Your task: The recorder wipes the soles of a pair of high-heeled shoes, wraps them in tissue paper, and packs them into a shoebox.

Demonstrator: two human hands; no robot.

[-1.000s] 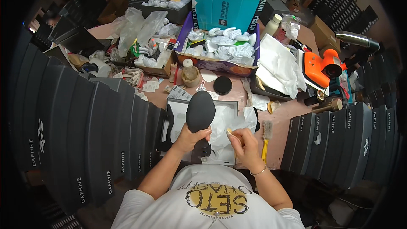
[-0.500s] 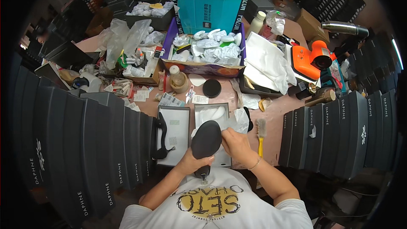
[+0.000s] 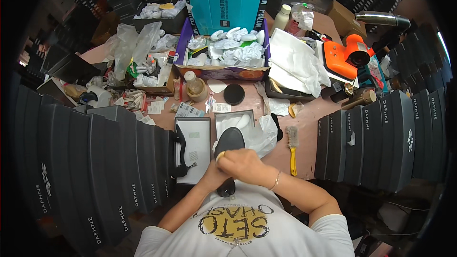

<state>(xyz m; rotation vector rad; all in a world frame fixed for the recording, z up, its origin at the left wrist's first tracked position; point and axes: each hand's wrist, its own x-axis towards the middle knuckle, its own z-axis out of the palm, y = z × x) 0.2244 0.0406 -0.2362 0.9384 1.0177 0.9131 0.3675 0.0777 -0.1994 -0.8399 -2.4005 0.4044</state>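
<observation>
Your left hand [image 3: 214, 177] has its fingers clamped around a black shoe [image 3: 231, 139], its sole jutting just beyond them, while your right hand [image 3: 244, 164] crosses above, fingers pinched on a tan piece [image 3: 220, 156] against the shoe. Right of those fingers, a brush [image 3: 293, 148] lies on the counter [image 3: 308, 126].

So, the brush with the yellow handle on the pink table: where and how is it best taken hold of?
Probably by the slim yellow handle of the grey-bristled brush, with the right hand coming from the near side once free of the black shoe. The brush lies on the pink table with its handle pointing to the near side and its bristles away.
</observation>
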